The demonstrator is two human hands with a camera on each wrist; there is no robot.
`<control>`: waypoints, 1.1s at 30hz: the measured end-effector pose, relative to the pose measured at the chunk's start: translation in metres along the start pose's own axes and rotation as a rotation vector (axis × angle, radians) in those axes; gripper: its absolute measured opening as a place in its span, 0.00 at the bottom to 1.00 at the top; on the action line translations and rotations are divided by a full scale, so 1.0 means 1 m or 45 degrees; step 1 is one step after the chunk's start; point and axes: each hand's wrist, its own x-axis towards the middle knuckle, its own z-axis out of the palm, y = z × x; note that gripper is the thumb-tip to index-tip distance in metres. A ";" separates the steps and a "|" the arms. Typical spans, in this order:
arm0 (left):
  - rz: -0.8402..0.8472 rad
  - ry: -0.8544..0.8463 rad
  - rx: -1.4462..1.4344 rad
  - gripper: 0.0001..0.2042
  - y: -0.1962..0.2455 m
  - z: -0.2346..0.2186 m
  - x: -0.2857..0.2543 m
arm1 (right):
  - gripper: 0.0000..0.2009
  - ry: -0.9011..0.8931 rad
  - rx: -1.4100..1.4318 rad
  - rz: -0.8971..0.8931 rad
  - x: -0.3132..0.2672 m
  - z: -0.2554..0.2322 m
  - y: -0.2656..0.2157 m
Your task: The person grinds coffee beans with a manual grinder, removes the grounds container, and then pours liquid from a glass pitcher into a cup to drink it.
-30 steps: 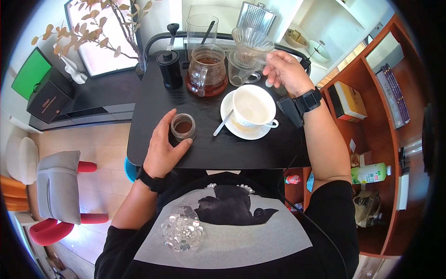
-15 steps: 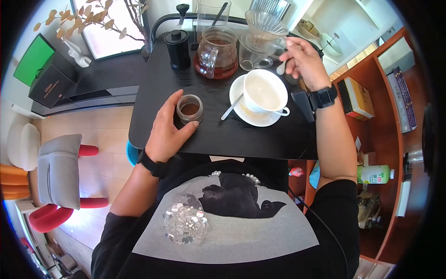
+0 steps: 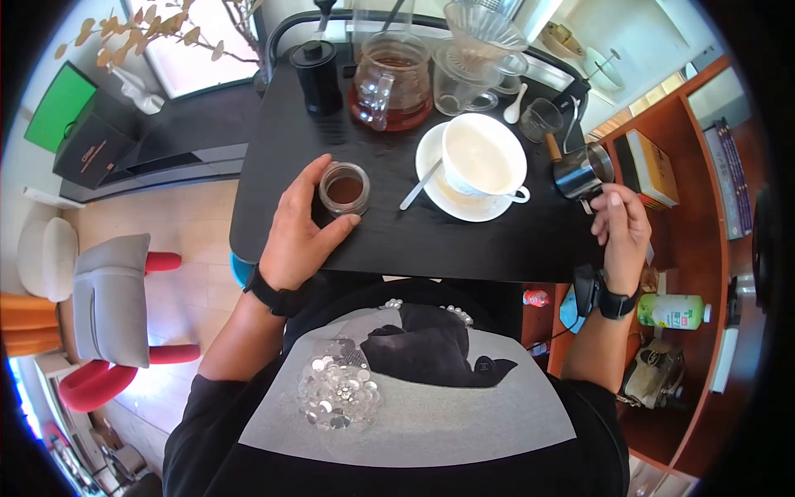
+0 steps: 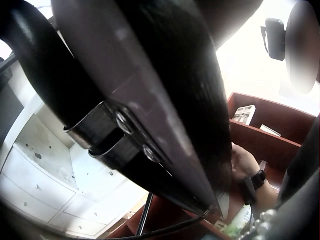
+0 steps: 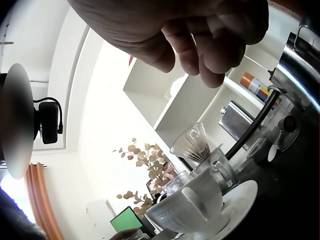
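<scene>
My left hand (image 3: 300,224) curves around a small glass jar (image 3: 344,189) of brown grounds, thumb at its near side and fingers along its left. At the table's right edge, my right hand (image 3: 623,228) has loosely bent fingers with nothing in them. Its fingertips are close to a steel pitcher (image 3: 584,171) with a wooden handle (image 3: 552,149); the right wrist view shows a gap between them. Between the hands, a white cup (image 3: 484,156) stands on a saucer (image 3: 429,151) with a spoon (image 3: 421,184). The jar is hidden in the left wrist view.
Along the back stand a black grinder (image 3: 315,79), a glass server (image 3: 391,87) with reddish-brown liquid and a clear dripper (image 3: 484,33) on a glass mug (image 3: 460,87). A white spoon (image 3: 515,105) and a small glass (image 3: 542,120) sit right of them. Wooden shelves (image 3: 696,132) adjoin the right side.
My right hand has moved from beside the dripper and white spoon down and right to the steel pitcher. The left hand stays at the jar. The head view has shifted slightly.
</scene>
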 end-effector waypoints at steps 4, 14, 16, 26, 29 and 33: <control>0.074 -0.019 0.003 0.33 -0.002 0.000 -0.001 | 0.10 0.031 -0.016 -0.019 0.000 0.000 0.008; 0.002 0.030 -0.048 0.30 -0.002 0.002 -0.001 | 0.13 0.395 -0.447 -0.042 0.003 -0.027 0.035; -0.022 0.022 -0.135 0.30 0.002 0.004 -0.001 | 0.15 0.426 -0.574 -0.025 0.003 -0.036 0.049; -0.047 0.010 -0.193 0.30 0.006 0.004 -0.001 | 0.12 0.141 0.403 0.547 0.009 -0.025 0.074; -0.023 0.017 -0.164 0.30 0.003 0.004 -0.001 | 0.12 0.126 0.520 0.495 0.009 -0.025 0.081; -0.019 0.018 -0.164 0.30 0.003 0.002 0.000 | 0.12 0.158 0.521 0.478 0.005 -0.027 0.079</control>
